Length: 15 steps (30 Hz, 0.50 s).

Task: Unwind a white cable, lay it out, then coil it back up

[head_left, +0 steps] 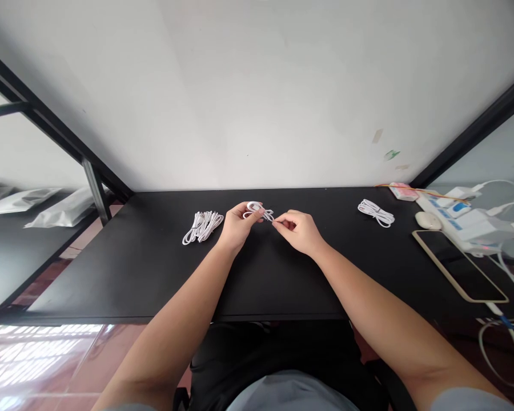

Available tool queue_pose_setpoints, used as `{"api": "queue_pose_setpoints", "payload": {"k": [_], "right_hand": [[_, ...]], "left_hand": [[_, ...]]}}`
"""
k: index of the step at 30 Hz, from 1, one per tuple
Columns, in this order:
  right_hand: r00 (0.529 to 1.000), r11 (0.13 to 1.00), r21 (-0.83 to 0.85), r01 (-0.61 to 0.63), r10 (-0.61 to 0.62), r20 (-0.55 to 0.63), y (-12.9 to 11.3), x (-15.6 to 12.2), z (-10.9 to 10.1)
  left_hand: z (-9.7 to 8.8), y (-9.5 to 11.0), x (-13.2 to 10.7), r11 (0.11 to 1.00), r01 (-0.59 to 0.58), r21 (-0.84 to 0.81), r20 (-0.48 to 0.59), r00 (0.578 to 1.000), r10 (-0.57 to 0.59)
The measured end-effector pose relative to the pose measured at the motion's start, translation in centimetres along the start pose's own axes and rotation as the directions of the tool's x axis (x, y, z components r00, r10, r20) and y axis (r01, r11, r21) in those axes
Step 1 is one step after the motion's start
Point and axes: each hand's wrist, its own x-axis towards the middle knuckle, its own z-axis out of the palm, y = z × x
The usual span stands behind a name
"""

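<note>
Left hand [236, 225] grips a small coiled white cable [257, 210] above the counter [154, 274]; right hand [297, 229] pinches its loose end, just beside the left.

Cable [503, 348] cut off at right edge

Office-like workstation: black desk [154, 274], power strip [458, 220], phone [458, 264].
</note>
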Motion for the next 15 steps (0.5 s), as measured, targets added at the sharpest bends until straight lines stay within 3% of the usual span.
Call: {"api": "queue_pose_setpoints", "payload": {"k": [10, 15], "right_hand": [[0.983, 0.982, -0.124, -0.145, 0.157, 0.092, 1.9, 0.2, 0.3], [0.982, 0.985, -0.009, -0.173, 0.171, -0.076, 2.7, 0.6, 0.0]], "left_hand": [[0.1, 0.9, -0.2, 0.976, 0.122, -0.182, 0.085, 0.991, -0.108], [-0.1, 1.1, -0.3, 0.984, 0.152, -0.096, 0.071, 0.987, -0.146]]}}
